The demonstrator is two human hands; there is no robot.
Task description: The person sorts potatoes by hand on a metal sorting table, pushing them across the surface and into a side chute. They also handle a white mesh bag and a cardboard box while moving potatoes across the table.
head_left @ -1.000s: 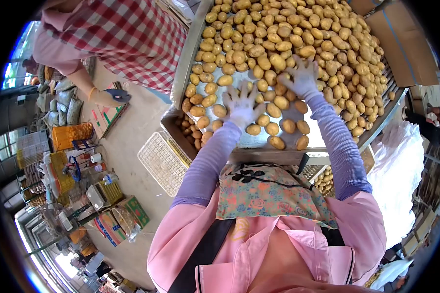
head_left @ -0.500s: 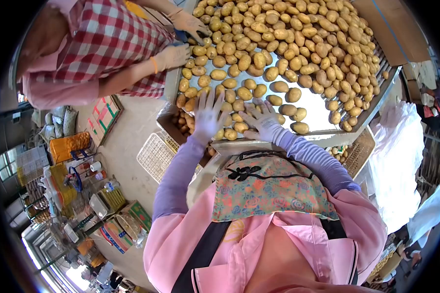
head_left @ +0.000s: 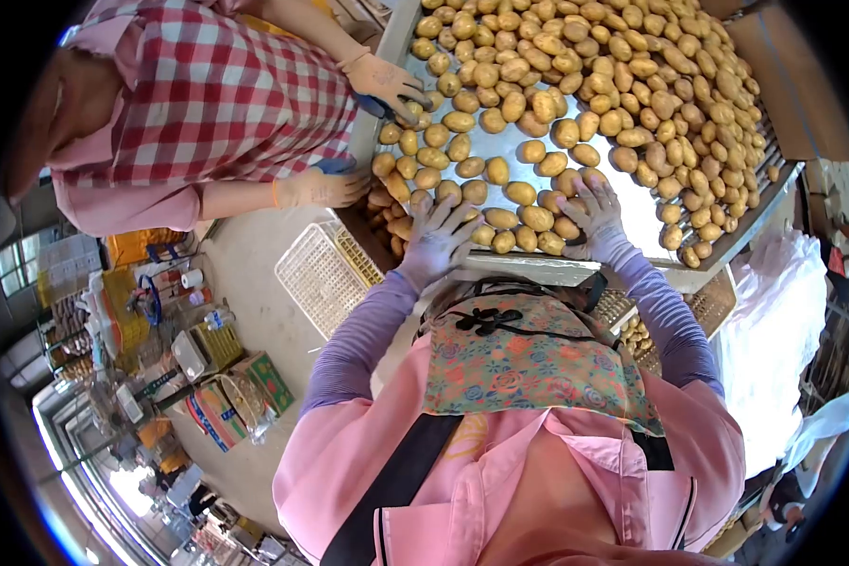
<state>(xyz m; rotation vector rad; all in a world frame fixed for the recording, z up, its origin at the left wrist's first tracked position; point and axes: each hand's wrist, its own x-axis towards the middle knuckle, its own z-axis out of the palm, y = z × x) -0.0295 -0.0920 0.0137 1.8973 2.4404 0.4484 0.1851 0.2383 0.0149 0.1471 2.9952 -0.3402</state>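
My left hand (head_left: 438,241), in a pale glove, rests with fingers spread on potatoes at the near left edge of the metal sorting table (head_left: 646,212). To the right, my right hand (head_left: 596,219) is open as well, its gloved fingers reaching over potatoes near the front rim. A loose cluster of potatoes (head_left: 536,218) lies between the two hands. Behind them a large heap of potatoes (head_left: 674,90) covers the far and right side of the table. Neither hand is closed around a potato.
At the left a co-worker in a checked apron (head_left: 231,94) has one gloved hand (head_left: 387,83) over the table and another (head_left: 325,188) by a box of potatoes (head_left: 383,219). A white plastic crate (head_left: 319,274) stands below. Cardboard (head_left: 783,80) borders the right side.
My hands have moved apart, the right one shifting to the right. Potatoes now lie gathered between them. The co-worker's nearer hand has gone from the table top to beside the box.
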